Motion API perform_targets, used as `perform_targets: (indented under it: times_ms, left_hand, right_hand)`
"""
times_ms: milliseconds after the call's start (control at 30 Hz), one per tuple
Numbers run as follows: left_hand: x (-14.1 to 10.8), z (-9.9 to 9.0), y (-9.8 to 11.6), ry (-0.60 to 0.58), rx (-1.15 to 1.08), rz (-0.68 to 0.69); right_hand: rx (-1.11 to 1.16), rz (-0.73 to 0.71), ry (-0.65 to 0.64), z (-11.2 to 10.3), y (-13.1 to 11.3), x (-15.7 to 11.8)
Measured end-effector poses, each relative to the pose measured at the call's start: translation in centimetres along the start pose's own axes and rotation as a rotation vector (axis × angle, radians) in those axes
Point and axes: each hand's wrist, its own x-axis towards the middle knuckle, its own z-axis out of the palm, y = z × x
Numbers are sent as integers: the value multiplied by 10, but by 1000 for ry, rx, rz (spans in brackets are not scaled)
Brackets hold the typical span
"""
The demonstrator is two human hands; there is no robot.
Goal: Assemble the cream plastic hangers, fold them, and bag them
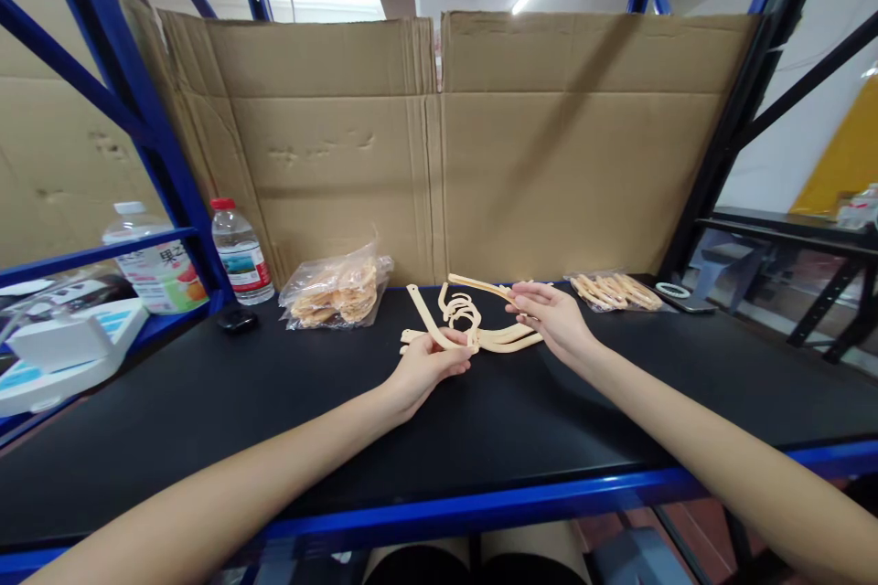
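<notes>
My left hand (430, 364) is closed around a cream plastic hanger part (426, 316), one arm of which slants up to the left; a curved hook (469, 311) rises by the fingers. In my right hand (549, 315) a separate straight cream hanger arm (480, 284) is pinched, its free end pointing left above the hooks. More cream hanger pieces (511, 340) lie on the black tabletop (439, 439) between and behind the hands, partly covered by the fingers. Whether the held hook and arm are joined, I cannot tell.
Behind on the left sits a clear bag of cream parts (336, 291); another flat bag (614, 291) lies at right beside a phone (686, 300) and white ring (673, 290). A water bottle (240, 256), black object (237, 320) and power strip (69, 356) stand left. Cardboard (329, 146) walls the back.
</notes>
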Motion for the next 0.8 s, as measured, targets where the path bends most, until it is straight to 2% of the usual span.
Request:
perform_targets:
  times_ms: [67, 167, 267, 367, 533, 800]
  left_hand:
    - [0, 0, 0, -3, 6, 1]
    - [1, 0, -1, -8, 17, 1]
    - [1, 0, -2, -13, 24, 5]
    - [1, 0, -1, -19, 30, 12]
    - [0, 0, -1, -38, 63, 30]
    - [1, -1, -2, -111, 171, 123]
  right_hand:
    - [54, 24, 13, 2, 2, 0]
    - [159, 165, -1, 2, 3, 2]
    - [209, 293, -46, 5, 5, 0]
    - [206, 336, -133, 11, 7, -6]
    - [106, 317, -351, 17, 10, -19]
    - [-147, 165, -523, 17, 10, -23]
